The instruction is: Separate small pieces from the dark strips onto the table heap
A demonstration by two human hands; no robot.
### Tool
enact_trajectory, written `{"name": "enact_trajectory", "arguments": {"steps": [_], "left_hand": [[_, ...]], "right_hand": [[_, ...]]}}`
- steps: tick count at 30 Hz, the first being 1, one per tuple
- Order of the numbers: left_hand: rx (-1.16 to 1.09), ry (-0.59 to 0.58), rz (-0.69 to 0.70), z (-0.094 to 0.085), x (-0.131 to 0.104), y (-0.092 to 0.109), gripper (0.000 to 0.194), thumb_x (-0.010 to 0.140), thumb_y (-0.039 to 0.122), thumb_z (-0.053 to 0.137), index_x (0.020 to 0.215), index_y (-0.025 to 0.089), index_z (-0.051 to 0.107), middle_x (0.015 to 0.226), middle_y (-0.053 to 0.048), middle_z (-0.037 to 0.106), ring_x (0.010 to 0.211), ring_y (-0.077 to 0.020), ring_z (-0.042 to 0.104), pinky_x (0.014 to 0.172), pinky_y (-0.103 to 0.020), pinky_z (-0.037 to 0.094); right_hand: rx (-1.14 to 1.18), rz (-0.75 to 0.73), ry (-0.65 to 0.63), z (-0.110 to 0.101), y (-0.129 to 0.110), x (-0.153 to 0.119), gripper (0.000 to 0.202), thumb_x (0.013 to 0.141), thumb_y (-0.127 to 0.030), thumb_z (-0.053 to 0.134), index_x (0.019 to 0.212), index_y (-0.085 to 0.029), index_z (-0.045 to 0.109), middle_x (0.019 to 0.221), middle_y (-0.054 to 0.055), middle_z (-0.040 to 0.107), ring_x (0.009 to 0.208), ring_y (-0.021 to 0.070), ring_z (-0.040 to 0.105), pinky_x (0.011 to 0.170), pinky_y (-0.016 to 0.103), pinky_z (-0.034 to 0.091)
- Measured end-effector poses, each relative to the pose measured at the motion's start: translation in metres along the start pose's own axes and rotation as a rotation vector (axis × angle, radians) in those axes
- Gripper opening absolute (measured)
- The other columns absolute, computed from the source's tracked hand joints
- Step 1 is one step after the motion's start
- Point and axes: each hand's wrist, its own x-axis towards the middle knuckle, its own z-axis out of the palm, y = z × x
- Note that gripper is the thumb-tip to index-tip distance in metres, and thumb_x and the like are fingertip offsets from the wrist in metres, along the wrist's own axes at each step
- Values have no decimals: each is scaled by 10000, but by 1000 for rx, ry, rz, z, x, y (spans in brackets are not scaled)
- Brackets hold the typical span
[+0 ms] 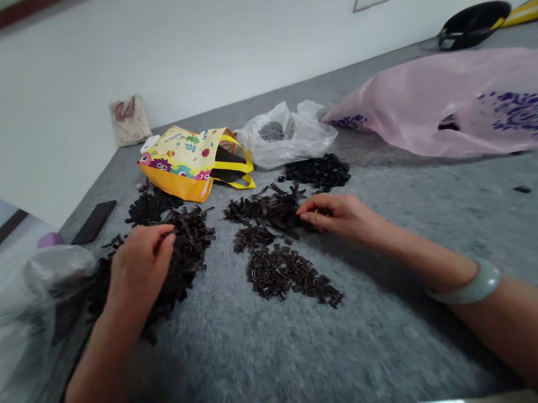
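My left hand (143, 266) hovers over a heap of dark brown strips (192, 234), with thumb and forefinger pinched together. Whatever lies between those fingertips is too small to make out. At the right edge of a second pile of dark strips (270, 207), my right hand (334, 213) has its fingers closed on a dark strip, mostly hidden by the fingertips. Just below that pile lies a small cluster of strips (253, 237). Closer to me, many short, shiny dark pieces (284, 272) are spread in a loose heap.
Black pieces lie in heaps near a yellow patterned bag (186, 156) and a white plastic bag (290, 138). A pink bag (417, 112) is at right. A clear plastic bag (8, 321) and dark phone-like slab (94, 222) are left. The grey tabletop (253, 365) ends near me.
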Motion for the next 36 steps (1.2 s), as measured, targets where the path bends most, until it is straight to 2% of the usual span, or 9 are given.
{"name": "enact_trajectory", "arguments": {"steps": [5, 8, 10, 15, 18, 21, 27, 32, 36], "left_hand": [[251, 81, -96, -9, -6, -30, 262, 923, 239, 492, 1097, 217, 686, 1086, -81, 679, 1070, -335, 635, 885, -459, 512], [228, 65, -97, -8, -8, -26, 281, 930, 243, 475, 1103, 183, 688, 1101, -113, 681, 1101, -357, 625, 895, -488, 507], [119, 4, -36, -6, -10, -12, 285, 931, 256, 487, 1102, 151, 689, 1081, -129, 695, 1064, -328, 642, 916, -477, 505], [-255, -166, 135, 6, -18, 46, 221, 922, 248, 524, 1035, 203, 709, 966, -53, 741, 890, -215, 693, 823, -348, 529], [-480, -213, 138, 18, -19, 75, 160, 890, 197, 564, 935, 207, 717, 901, -29, 753, 838, -185, 695, 782, -301, 524], [-612, -246, 95, 34, -17, 89, 142, 880, 179, 573, 892, 200, 713, 833, -13, 747, 755, -167, 679, 724, -282, 516], [-569, -283, 161, 65, -17, 78, 137, 870, 151, 588, 864, 198, 717, 870, -26, 732, 821, -176, 670, 788, -311, 511], [-512, -340, 177, 67, -17, 63, 156, 870, 114, 581, 880, 189, 717, 875, -30, 719, 830, -178, 667, 824, -327, 520], [-490, -320, 173, 72, -15, 61, 174, 886, 111, 573, 952, 176, 721, 917, -44, 706, 874, -186, 666, 851, -341, 523]], "right_hand": [[-157, -149, -54, -1, 0, 0, 166, 939, -289, 564, 962, -212, 709, 915, 63, 702, 799, 187, 630, 729, 324, 473], [-185, -193, -77, 4, -3, -1, 180, 960, -275, 539, 990, -208, 703, 948, 76, 701, 847, 199, 643, 766, 332, 484], [-215, -220, -87, 8, -5, 0, 193, 972, -265, 519, 1008, -202, 698, 959, 81, 694, 866, 203, 646, 777, 333, 488], [-348, -345, -189, 21, -20, 9, 215, 989, -220, 486, 1051, -192, 690, 1021, 92, 682, 887, 199, 642, 777, 313, 479], [-451, -448, -277, 29, -34, 19, 233, 1000, -206, 472, 1041, -189, 701, 987, 86, 666, 850, 187, 631, 707, 284, 453], [-551, -477, -343, 38, -42, 28, 232, 1003, -201, 484, 1003, -189, 716, 943, 72, 667, 825, 178, 628, 659, 263, 422], [-652, -447, -376, 50, -38, 39, 147, 956, -205, 593, 993, -190, 734, 942, 66, 689, 839, 193, 637, 625, 261, 392], [-708, -487, -374, 50, -38, 39, 143, 954, -227, 604, 893, -175, 722, 879, 65, 677, 803, 198, 632, 600, 272, 366], [-666, -463, -401, 47, -34, 39, 137, 950, -175, 576, 942, -178, 712, 910, 64, 686, 801, 192, 635, 615, 273, 387]]}}
